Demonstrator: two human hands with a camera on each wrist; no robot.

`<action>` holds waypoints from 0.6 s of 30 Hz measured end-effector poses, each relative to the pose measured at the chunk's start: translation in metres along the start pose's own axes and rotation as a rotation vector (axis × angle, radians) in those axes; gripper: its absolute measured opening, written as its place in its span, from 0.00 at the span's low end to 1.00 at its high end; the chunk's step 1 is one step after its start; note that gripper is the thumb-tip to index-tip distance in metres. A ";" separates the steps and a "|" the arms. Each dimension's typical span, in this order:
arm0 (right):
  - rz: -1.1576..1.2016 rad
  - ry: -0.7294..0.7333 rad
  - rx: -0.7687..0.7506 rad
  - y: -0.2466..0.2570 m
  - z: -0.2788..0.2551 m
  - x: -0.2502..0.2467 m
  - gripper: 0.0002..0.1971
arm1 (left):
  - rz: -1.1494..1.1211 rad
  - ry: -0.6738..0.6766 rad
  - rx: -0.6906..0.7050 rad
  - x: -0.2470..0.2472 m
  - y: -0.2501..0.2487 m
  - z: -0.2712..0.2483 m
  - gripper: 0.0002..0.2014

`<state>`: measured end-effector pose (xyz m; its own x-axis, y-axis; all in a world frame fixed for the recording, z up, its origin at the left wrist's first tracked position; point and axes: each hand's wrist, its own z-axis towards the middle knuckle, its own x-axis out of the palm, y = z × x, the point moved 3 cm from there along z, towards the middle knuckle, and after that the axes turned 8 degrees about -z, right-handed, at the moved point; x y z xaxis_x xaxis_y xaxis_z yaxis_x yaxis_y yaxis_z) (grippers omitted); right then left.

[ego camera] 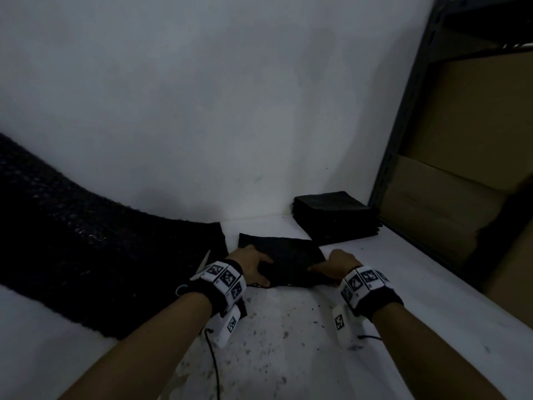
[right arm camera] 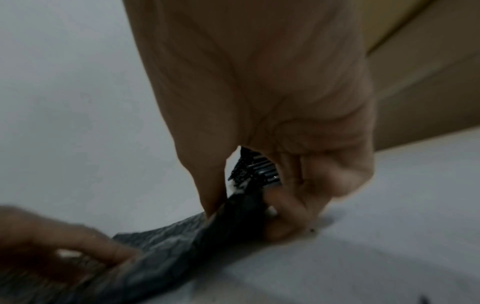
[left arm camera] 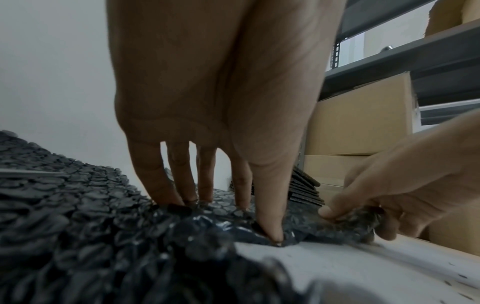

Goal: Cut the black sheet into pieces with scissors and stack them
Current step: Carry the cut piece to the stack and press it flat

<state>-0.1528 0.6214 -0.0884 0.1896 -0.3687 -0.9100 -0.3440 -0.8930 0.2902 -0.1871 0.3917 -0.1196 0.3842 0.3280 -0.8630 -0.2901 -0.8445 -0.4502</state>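
Both hands pinch the cut piece (ego camera: 284,259), which lies on the table (ego camera: 403,298) just in front of the stack (ego camera: 336,217): left hand (ego camera: 252,265), right hand (ego camera: 336,264). From my left wrist, its bubbled film crumples under my fingertips (left arm camera: 272,234); it looks light and limp. From my right wrist, thumb and fingers nip one corner, so I judge corners the best hold.

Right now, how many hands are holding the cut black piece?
2. The left hand grips the near left edge of the cut piece; the right hand pinches its near right edge.
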 end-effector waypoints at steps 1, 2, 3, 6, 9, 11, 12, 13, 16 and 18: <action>0.055 0.004 0.017 -0.002 0.002 0.000 0.41 | -0.004 0.004 -0.002 0.001 0.000 0.000 0.36; 0.123 0.014 0.031 -0.004 0.004 0.000 0.41 | -0.003 0.007 -0.005 0.001 0.000 -0.001 0.37; 0.202 0.033 0.039 -0.005 0.006 0.001 0.40 | 0.001 0.009 -0.011 0.001 -0.001 -0.001 0.37; 0.386 0.068 -0.001 -0.002 0.007 -0.002 0.24 | 0.005 0.011 -0.024 0.000 -0.002 -0.002 0.37; 0.475 0.060 -0.122 0.008 0.002 -0.007 0.11 | -0.003 -0.001 -0.010 0.000 -0.002 -0.005 0.37; 0.510 0.062 -0.213 0.016 0.000 -0.012 0.10 | -0.017 -0.032 0.012 -0.001 -0.004 -0.009 0.37; 0.542 0.068 -0.254 0.020 -0.002 -0.016 0.12 | -0.037 -0.052 0.009 -0.002 -0.003 -0.010 0.37; 0.597 0.083 -0.288 0.023 -0.003 -0.019 0.14 | -0.065 -0.068 -0.013 -0.005 -0.001 -0.010 0.38; 0.853 0.148 -0.367 0.029 -0.006 -0.033 0.15 | -0.142 -0.131 -0.095 -0.020 -0.005 -0.014 0.34; 1.003 0.163 -0.414 0.031 -0.007 -0.049 0.14 | -0.223 -0.179 -0.165 -0.032 -0.011 -0.015 0.33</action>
<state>-0.1665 0.6102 -0.0333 0.1260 -0.9784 -0.1639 -0.0804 -0.1747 0.9813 -0.1827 0.3844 -0.0835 0.2575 0.5695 -0.7806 -0.0643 -0.7960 -0.6019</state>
